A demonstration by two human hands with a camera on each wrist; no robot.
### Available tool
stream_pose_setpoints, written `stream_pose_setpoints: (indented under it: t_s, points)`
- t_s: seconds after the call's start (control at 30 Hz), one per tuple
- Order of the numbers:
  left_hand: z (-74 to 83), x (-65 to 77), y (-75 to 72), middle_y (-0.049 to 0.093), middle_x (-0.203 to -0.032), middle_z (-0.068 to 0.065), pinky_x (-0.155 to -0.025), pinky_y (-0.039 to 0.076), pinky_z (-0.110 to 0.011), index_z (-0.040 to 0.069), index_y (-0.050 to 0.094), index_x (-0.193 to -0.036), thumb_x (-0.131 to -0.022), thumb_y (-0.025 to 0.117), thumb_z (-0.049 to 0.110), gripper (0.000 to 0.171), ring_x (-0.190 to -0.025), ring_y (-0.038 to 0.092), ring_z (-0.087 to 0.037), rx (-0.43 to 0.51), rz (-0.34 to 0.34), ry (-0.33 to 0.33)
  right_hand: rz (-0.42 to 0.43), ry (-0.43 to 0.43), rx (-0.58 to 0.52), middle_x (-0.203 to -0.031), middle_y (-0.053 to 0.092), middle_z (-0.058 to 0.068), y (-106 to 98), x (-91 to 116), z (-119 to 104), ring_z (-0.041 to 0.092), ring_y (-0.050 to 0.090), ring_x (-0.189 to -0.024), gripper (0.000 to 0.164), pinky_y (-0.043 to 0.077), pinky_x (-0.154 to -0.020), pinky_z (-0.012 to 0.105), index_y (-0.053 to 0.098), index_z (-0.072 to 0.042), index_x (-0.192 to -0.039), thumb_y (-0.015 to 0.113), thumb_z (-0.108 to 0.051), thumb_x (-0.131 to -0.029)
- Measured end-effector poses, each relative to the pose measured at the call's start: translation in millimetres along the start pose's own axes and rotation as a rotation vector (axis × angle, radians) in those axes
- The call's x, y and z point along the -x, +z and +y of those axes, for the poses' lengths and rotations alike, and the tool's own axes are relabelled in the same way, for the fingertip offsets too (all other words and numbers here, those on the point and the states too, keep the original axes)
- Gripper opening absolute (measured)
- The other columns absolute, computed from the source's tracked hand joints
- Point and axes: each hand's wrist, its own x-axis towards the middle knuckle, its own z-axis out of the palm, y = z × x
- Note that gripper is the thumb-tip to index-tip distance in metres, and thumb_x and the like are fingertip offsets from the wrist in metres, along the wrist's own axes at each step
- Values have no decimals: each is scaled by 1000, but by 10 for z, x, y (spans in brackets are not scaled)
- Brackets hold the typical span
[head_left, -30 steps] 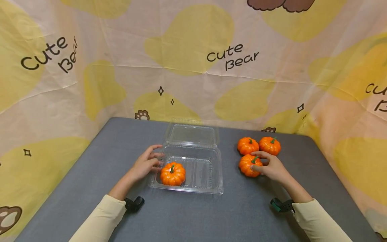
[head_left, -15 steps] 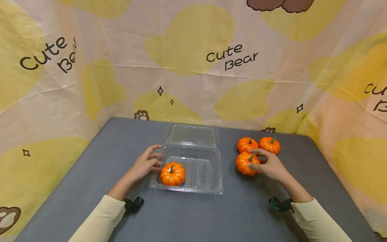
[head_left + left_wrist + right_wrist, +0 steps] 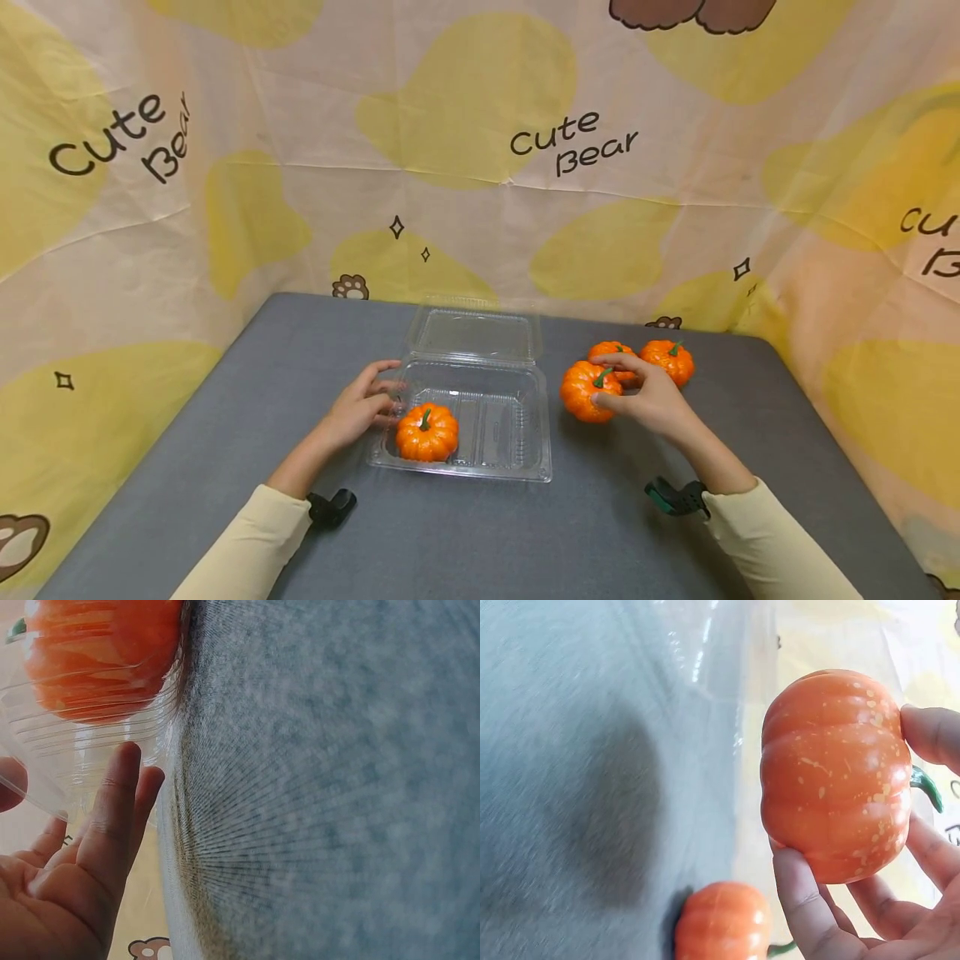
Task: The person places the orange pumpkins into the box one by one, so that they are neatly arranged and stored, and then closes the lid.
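Between thumb and fingers, my right hand (image 3: 652,402) holds an orange toy pumpkin (image 3: 587,392) with a green stem. In the right wrist view that pumpkin (image 3: 836,776) is off the table, its shadow lying on the cloth. An open clear plastic clamshell container (image 3: 498,475) stands at the middle, lid tipped back. Another pumpkin (image 3: 427,433) sits in its front left part. At the container's left side is my left hand (image 3: 356,412). The left wrist view shows its fingers (image 3: 109,817) fairly straight against the outer wall, the thumb near the rim.
Two more pumpkins are at the right rear: one (image 3: 670,360) plainly seen, the other (image 3: 606,348) partly behind the right hand. A grey cloth covers the table (image 3: 465,542). A printed curtain (image 3: 450,125) hangs behind and at the sides.
My right hand has lifted the front pumpkin from beside the other two and carried it left, toward the container. My left hand stays in place.
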Motion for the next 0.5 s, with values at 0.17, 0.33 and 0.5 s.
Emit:
stream_pose_setpoints:
  t_s: [0.17,0.33,0.5]
  points:
    - [10,-9,8,49,-136,-32,-79,59,-40,7,31,-145,-90,44,0,57,-104,64,-36,-1,-7,3,-20,-21,-43,-129,56,16,33,-11,-127,30,60,-103,53,53,-75,30,60,-15,-128,78,-20,-78]
    - [16,-9,12,49,-136,-33,-78,59,-39,6,30,-145,-90,44,0,58,-105,64,-37,7,-13,7,-38,-50,-65,-124,58,15,73,-35,-229,29,61,-99,51,54,-74,30,61,-15,-126,78,-19,-78]
    - [24,3,14,49,-136,-33,-79,59,-40,7,30,-145,-91,44,0,56,-104,64,-36,3,-7,-4,-55,-63,-62,-119,60,13,130,-74,-296,29,62,-96,51,54,-74,30,63,-17,-124,79,-19,-76]
